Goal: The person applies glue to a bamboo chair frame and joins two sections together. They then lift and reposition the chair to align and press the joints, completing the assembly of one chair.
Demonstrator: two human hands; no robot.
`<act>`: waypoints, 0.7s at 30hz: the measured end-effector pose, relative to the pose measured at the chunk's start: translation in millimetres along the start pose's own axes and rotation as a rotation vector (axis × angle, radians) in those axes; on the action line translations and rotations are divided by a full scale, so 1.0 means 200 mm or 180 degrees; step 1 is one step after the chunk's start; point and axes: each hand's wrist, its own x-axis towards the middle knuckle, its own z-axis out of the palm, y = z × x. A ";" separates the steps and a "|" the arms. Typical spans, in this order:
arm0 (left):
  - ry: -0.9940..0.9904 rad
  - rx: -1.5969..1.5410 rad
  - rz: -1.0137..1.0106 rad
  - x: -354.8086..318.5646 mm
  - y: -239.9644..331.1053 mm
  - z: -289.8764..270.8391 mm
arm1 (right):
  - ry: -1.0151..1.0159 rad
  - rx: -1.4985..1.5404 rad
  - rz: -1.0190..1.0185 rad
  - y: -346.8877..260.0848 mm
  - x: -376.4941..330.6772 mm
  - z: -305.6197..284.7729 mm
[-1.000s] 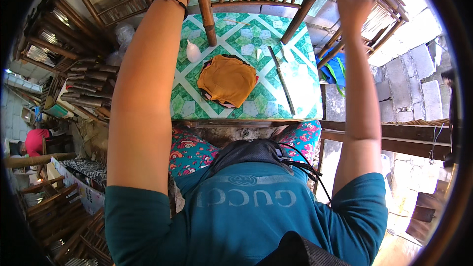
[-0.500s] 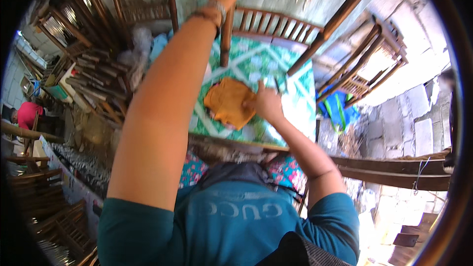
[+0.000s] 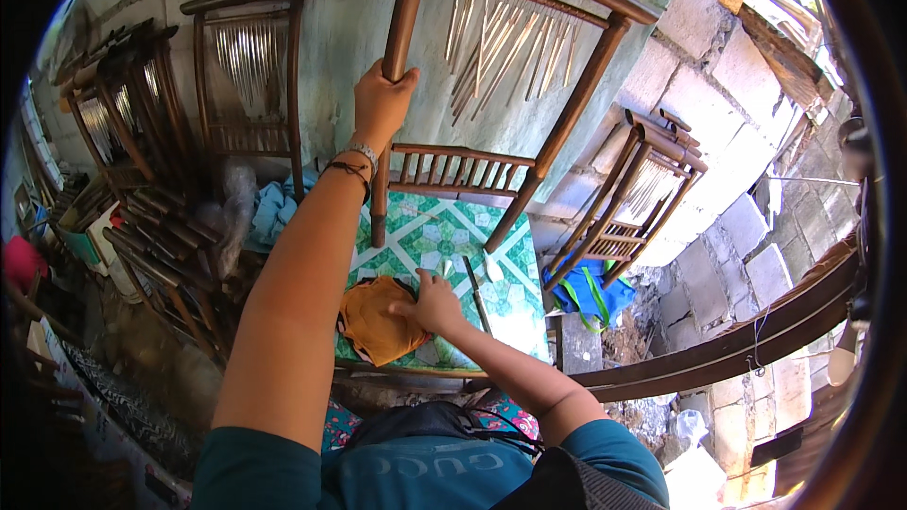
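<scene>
My left hand (image 3: 383, 99) is closed round the left upright of a brown bamboo frame with hanging metal rods (image 3: 402, 14). The frame stands upright, its two legs over the table's far half. A patterned green-and-white cover lies on the table (image 3: 425, 217). Near the front edge rests a crumpled orange cloth (image 3: 378, 316). My right hand (image 3: 436, 307) is at the cloth's right side, fingers apart, thumb over it; I cannot tell how firmly it touches. A thin knife-like tool (image 3: 477, 293) with a dark end lies to the right of that hand, beside a small whitish object (image 3: 494, 269).
Similar bamboo frames stand at the left (image 3: 250, 76) and right (image 3: 628, 189). Stacked bamboo pieces (image 3: 165, 236) and a clear plastic bag (image 3: 236, 217) are left of the table. A blue bag (image 3: 600, 297) lies at right, above a curved wooden beam (image 3: 699, 364).
The view has tilted upward, bringing my left hand and the upper bamboo frame into sight. My right hand stays by the orange cloth. The left hand's grip was out of view before.
</scene>
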 end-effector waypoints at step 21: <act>-0.0139 -0.0231 -0.0114 -0.05 0.03 -0.03 | 0.4272 0.3384 -0.0600 0.31 0.38 -1.58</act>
